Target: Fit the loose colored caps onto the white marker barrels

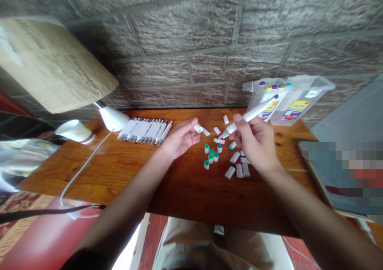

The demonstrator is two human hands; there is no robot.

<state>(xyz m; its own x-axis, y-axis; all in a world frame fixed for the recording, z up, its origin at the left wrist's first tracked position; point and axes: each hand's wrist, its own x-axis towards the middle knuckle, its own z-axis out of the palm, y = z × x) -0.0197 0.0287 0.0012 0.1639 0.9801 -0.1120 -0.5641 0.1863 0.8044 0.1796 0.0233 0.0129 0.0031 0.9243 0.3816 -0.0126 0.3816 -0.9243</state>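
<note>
My right hand (254, 142) is closed around a white marker (251, 115) that slants up to the right, its red tip pointing down-left. My left hand (181, 138) pinches a small white cap (198, 128) with a green end between thumb and fingers, just left of the marker's tip. Below and between the hands, several loose caps (223, 154) lie scattered on the wooden table (125, 170), some green-ended, some white. A row of several white markers (145, 131) lies side by side at the back left.
A clear plastic marker case (289, 98) holding a few markers stands at the back right against the brick wall. A white lamp base (113, 118) with its cable, a paper cup (74, 131) and a cardboard box (50, 62) are at the left. A blurred object lies at the right edge.
</note>
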